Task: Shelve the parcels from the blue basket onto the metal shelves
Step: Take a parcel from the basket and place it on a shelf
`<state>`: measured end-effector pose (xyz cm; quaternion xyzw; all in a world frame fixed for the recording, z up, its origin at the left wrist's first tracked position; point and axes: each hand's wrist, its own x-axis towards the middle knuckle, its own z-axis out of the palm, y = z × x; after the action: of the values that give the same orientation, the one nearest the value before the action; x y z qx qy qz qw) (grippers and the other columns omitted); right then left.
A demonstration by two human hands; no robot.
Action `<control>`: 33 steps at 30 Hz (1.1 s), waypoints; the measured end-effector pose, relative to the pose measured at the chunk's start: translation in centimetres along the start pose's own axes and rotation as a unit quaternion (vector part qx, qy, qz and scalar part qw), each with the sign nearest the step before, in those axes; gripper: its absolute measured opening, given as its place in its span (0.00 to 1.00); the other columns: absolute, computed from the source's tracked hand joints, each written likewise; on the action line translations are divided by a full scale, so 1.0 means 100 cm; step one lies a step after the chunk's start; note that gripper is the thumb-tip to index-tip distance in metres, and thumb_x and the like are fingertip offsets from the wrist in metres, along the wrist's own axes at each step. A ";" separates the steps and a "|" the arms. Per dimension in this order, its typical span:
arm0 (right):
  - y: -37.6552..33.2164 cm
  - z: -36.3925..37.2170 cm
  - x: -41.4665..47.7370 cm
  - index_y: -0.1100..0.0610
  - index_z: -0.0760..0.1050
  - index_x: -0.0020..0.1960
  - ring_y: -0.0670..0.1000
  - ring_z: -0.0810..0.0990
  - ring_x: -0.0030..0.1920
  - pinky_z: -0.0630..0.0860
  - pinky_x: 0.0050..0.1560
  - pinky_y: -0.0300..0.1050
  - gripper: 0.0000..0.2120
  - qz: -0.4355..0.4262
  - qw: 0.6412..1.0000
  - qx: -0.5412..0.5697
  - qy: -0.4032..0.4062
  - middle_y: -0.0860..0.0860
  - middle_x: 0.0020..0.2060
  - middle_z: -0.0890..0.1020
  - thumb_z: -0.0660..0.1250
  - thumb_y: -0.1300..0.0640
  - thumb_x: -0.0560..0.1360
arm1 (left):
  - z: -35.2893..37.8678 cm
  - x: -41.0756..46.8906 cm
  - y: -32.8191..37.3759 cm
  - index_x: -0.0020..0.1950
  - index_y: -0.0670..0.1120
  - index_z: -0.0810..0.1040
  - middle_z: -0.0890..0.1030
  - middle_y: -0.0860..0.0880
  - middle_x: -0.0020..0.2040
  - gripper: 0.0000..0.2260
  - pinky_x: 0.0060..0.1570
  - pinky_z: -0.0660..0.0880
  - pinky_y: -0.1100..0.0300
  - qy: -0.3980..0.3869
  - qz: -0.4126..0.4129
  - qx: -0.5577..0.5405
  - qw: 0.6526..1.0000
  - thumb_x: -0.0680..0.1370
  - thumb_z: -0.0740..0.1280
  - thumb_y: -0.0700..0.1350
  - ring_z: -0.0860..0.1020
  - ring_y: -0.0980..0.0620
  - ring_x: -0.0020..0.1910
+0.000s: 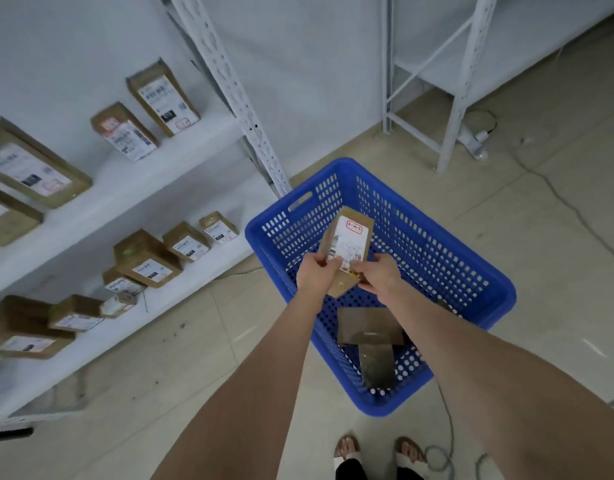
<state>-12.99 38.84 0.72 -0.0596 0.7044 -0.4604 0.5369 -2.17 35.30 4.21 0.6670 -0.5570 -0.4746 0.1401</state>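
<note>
Both hands hold one brown parcel (348, 237) just above the blue basket (437, 244), which stands on the floor (527, 188). The left hand (316, 273) pinches the parcel's lower left edge and the right hand (380, 277) its lower right, each grip curled closed on the box. Two other parcels (367, 327) lie in the basket. The metal shelves (153, 181) at left carry labelled boxes (163, 98).

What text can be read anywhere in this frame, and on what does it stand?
Parcel held over the basket, red-framed handwriting: perhaps "A-A-5", not certain.
Same parcel, printed label below: too blurred to read.
Shelf parcels, labels: too small and blurred to read.
Blue basket: no text.
</note>
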 end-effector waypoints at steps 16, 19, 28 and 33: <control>-0.189 0.149 -0.162 0.63 0.76 0.59 0.55 0.83 0.47 0.81 0.46 0.46 0.13 -0.125 0.950 0.085 -0.272 0.59 0.49 0.84 0.69 0.61 0.76 | -0.249 -0.047 0.124 0.74 0.48 0.58 0.65 0.49 0.70 0.44 0.69 0.64 0.49 0.230 0.250 0.251 0.906 0.64 0.77 0.56 0.62 0.46 0.70; -0.208 0.185 -0.187 0.62 0.76 0.58 0.55 0.83 0.45 0.81 0.47 0.46 0.12 -0.157 0.945 0.030 -0.287 0.58 0.47 0.83 0.69 0.58 0.76 | -0.302 -0.040 0.127 0.73 0.47 0.60 0.66 0.48 0.69 0.43 0.68 0.65 0.49 0.264 0.282 0.234 0.892 0.65 0.76 0.57 0.63 0.46 0.70; -0.235 0.288 -0.207 0.51 0.59 0.72 0.52 0.70 0.66 0.70 0.66 0.53 0.36 -0.290 0.899 -0.238 -0.224 0.47 0.66 0.68 0.75 0.58 0.71 | -0.511 -0.010 0.088 0.74 0.48 0.60 0.69 0.47 0.66 0.34 0.58 0.72 0.54 0.085 0.227 0.037 0.970 0.70 0.69 0.42 0.70 0.47 0.63; -0.229 0.370 -0.203 0.46 0.60 0.74 0.51 0.75 0.64 0.74 0.63 0.56 0.41 -0.238 0.879 -0.261 -0.320 0.43 0.64 0.75 0.77 0.62 0.68 | -0.585 0.008 0.055 0.71 0.53 0.67 0.71 0.48 0.67 0.37 0.50 0.71 0.53 0.019 0.170 -0.024 0.985 0.59 0.65 0.46 0.70 0.49 0.63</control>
<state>16.04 15.92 31.28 -0.5078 0.5531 -0.3299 0.5722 40.59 12.77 37.60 0.5677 -0.6483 -0.4441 0.2453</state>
